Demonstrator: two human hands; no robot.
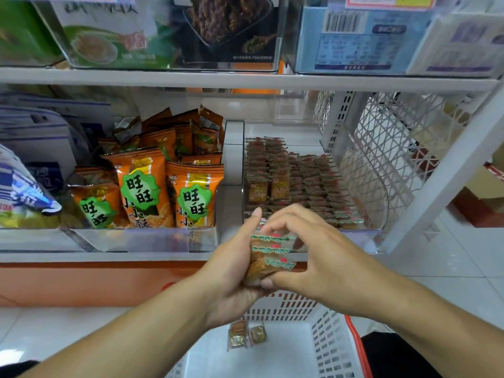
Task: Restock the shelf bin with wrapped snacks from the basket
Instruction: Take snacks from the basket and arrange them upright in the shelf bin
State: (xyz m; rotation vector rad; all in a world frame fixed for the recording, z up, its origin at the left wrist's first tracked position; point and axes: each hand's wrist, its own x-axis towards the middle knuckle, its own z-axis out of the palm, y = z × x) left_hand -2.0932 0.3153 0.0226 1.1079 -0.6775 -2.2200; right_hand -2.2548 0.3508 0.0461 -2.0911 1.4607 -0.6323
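While both hands meet before shelf, left hand fingers wrap small stack of wrapped snacks; right hand fingers pinch stack's top and bottom edges. Clear shelf bin just beyond fingers, rows of same snacks inside. Basket below fingers, two snacks left on its floor.

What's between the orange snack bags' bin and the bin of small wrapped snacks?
Head view: only a bare strip of white shelf separates the orange snack bags from the small wrapped snacks.
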